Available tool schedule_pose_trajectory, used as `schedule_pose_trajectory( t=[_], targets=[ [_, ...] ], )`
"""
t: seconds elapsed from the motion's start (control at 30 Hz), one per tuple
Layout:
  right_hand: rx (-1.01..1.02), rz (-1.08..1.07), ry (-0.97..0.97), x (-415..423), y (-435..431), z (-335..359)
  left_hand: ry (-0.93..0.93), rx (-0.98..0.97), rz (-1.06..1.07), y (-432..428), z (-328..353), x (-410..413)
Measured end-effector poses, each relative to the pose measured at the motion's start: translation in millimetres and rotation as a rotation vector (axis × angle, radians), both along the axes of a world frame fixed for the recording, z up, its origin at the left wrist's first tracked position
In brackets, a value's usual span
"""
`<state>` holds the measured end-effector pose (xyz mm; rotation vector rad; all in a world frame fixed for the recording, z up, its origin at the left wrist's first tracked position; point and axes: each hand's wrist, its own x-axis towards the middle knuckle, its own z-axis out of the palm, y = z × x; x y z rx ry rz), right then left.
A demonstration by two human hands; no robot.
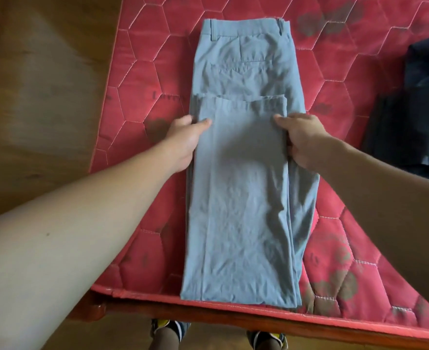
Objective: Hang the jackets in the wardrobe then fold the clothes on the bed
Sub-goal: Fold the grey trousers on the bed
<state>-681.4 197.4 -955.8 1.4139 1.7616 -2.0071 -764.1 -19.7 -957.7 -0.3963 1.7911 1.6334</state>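
Grey trousers lie lengthwise on the red quilted mattress, waistband at the far end. The legs are doubled back over the seat, their hems ending just below the back pocket. My left hand grips the left edge of the folded-over legs, thumb on top and fingers underneath. On the opposite side, my right hand grips the right edge the same way, thumb over the cloth. The fold of the legs sits at the mattress's near edge.
A pile of dark clothes lies on the mattress at the right. The bed's wooden frame runs along the near edge, with my feet below it. Wooden floor is at the left.
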Motion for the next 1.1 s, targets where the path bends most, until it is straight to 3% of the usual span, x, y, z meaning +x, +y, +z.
schedule_pose_trajectory(
  t=[0.17, 0.3, 0.5, 0.7, 0.87, 1.1],
  targets=[
    [0.015, 0.009, -0.038, -8.2, 3.5, -1.0, -0.017, -0.023, 0.005, -2.0, -2.8, -8.8],
    [0.064, 0.037, 0.038, -54.6, 24.4, 14.8, 0.05, 0.015, 0.042, 16.4, 5.8, -55.1],
    [0.042, 0.163, -0.037, -71.9, 29.2, 7.9, 0.007, 0.037, 0.01, 24.7, -0.8, -80.6],
    [0.048, 0.071, 0.236, -111.8, 53.5, 30.3, 0.171, 0.174, -0.044, 46.0, 28.4, -133.7],
    [0.032, 0.081, 0.086, -134.7, 66.0, 10.5, 0.112, -0.021, -0.088, 57.7, 6.9, -151.4],
    [0.003, 0.036, 0.098, -124.3, 59.9, 6.1, 0.051, 0.083, 0.085, 44.6, -4.5, -122.5]
  ],
)
